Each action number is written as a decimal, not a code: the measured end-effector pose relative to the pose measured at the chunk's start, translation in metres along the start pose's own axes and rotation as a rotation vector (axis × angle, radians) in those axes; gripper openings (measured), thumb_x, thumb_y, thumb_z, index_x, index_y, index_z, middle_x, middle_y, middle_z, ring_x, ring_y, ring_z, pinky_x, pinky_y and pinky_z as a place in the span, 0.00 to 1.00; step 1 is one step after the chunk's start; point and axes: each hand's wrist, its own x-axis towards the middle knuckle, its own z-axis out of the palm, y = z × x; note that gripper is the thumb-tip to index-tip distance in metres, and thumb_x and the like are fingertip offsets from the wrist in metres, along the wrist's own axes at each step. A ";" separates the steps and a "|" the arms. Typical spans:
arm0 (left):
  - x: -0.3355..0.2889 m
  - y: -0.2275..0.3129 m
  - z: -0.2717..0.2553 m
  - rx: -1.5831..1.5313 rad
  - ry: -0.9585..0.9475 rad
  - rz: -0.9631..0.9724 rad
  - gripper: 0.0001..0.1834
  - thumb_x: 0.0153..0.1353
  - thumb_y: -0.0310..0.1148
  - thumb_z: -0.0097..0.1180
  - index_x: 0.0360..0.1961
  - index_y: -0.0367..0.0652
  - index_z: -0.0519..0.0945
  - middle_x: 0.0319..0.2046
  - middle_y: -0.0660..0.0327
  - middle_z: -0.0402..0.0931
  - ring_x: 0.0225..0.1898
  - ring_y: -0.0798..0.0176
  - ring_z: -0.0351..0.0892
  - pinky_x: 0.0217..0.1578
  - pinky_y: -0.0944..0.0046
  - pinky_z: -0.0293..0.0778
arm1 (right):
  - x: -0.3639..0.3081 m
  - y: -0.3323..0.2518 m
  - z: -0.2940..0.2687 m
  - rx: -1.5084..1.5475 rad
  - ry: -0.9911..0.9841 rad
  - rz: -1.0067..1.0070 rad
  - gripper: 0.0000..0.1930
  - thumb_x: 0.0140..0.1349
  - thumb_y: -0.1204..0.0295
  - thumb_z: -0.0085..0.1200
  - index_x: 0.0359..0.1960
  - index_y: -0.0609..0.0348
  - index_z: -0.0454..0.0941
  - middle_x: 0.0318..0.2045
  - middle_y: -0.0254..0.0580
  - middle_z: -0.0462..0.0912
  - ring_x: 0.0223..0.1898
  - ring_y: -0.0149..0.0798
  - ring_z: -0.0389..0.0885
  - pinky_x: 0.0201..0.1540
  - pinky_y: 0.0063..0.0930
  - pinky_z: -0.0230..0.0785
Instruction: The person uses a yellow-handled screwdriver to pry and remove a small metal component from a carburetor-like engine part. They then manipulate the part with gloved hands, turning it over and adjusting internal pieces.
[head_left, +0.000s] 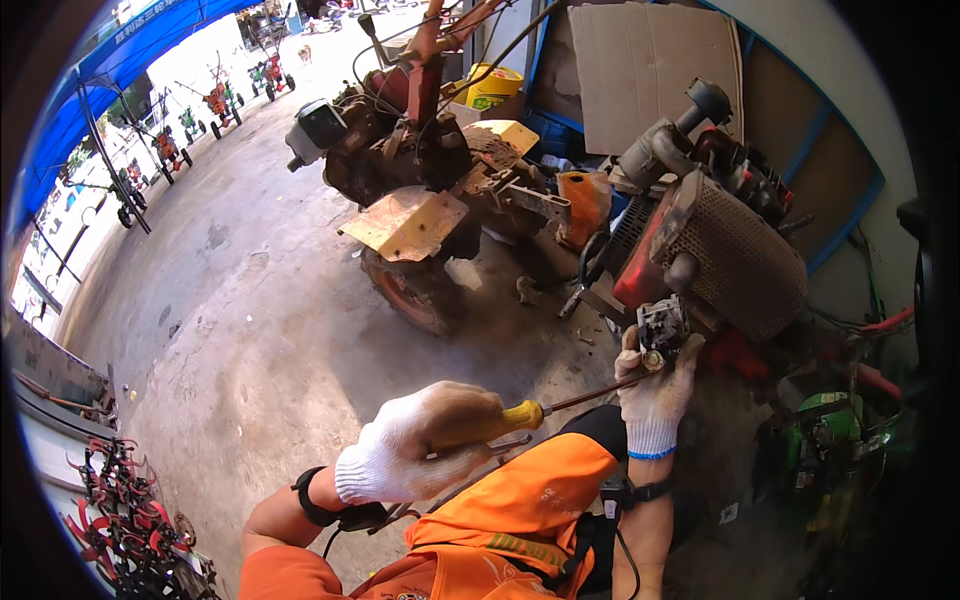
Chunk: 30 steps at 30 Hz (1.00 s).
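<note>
Above the concrete floor, two gloved hands are busy: the left hand wraps around one yellow-handled screwdriver, its shaft reaching the lower end of one small metal part, which the right hand pinches between thumb and fingers. Toward the floor's right edge stands one engine; farther back, one wheeled machine bears two yellowish fenders.

White lettering on blue canopy
</note>
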 end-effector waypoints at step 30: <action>-0.023 -0.060 -0.091 0.023 0.230 -0.107 0.30 0.56 0.17 0.76 0.59 0.38 0.78 0.55 0.49 0.83 0.57 0.55 0.87 0.58 0.57 0.84 | 0.064 0.133 0.020 -0.032 0.065 0.222 0.29 0.70 0.41 0.64 0.59 0.49 0.82 0.38 0.28 0.85 0.30 0.29 0.77 0.34 0.28 0.72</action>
